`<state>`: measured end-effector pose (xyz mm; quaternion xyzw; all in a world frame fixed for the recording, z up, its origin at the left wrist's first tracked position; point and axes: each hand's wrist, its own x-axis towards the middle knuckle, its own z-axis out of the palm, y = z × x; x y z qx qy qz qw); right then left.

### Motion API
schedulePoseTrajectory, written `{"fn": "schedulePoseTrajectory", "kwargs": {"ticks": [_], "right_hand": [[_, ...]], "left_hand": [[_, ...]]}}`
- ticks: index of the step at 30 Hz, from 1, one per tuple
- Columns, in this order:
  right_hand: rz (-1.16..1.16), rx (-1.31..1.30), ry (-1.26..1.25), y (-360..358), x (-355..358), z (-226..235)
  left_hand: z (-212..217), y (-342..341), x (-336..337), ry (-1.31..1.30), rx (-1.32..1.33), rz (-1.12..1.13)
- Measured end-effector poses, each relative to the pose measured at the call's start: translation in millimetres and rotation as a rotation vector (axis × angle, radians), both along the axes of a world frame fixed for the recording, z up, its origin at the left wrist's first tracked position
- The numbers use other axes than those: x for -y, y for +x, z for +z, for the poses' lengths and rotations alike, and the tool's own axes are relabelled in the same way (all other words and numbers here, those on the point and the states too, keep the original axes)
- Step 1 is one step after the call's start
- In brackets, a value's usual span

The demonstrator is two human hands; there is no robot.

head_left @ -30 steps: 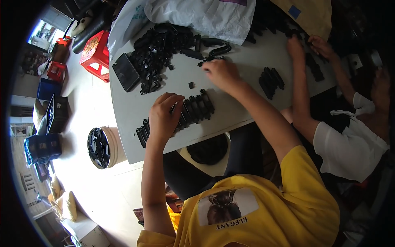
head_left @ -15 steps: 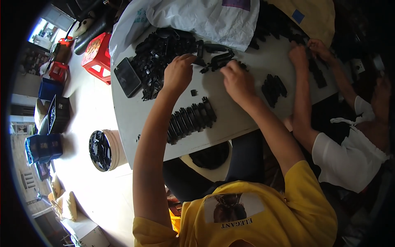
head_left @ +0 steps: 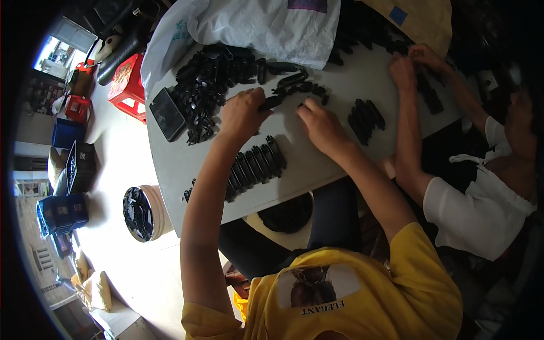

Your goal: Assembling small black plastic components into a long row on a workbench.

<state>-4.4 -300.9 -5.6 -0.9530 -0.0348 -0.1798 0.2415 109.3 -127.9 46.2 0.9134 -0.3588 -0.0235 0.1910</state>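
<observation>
My left fingers [head_left: 256, 97] grip a black part [head_left: 273, 102] near one end, seemingly keeping the other clear — my right fingers [head_left: 306, 113] curl nearly together, contents unclear.

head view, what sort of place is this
Probably a small workshop, perhaps in a home, where parts are worked by hand: a heap of small black plastic parts lies on a pale table, and a bucket of black pieces stands on the floor.
</observation>
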Motion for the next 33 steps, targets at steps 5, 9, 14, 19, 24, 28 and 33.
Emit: {"fn": "schedulePoseTrajectory", "kwargs": {"ticks": [5,9,14,19,24,28,33], "right_hand": [[-0.105,0.100,0.295,-40.1,21.4,-4.8],[-0.146,0.182,0.279,-43.2,21.0,-3.8],[-0.112,0.228,0.232,-11.5,4.2,-3.8],[-0.168,0.085,0.225,-15.3,10.3,-4.8],[-0.104,0.032,0.494,-42.3,8.3,8.6],[0.033,0.072,0.364,-52.4,-4.1,14.9],[0.036,0.150,0.121,-51.8,-14.8,11.7]], "left_hand": [[2.9,-35.1,12.7,-0.020,0.020,-0.261],[1.0,-54.3,11.0,-0.088,0.033,-0.317],[-3.5,-69.8,3.3,-0.187,0.046,-0.317],[-6.1,-74.6,11.2,-0.240,-0.155,-0.257],[-23.4,-64.1,2.0,-0.249,-0.081,-0.339],[-24.0,-63.0,4.8,-0.254,-0.114,-0.329],[-33.8,-58.8,5.3,-0.293,-0.125,-0.349]]}}
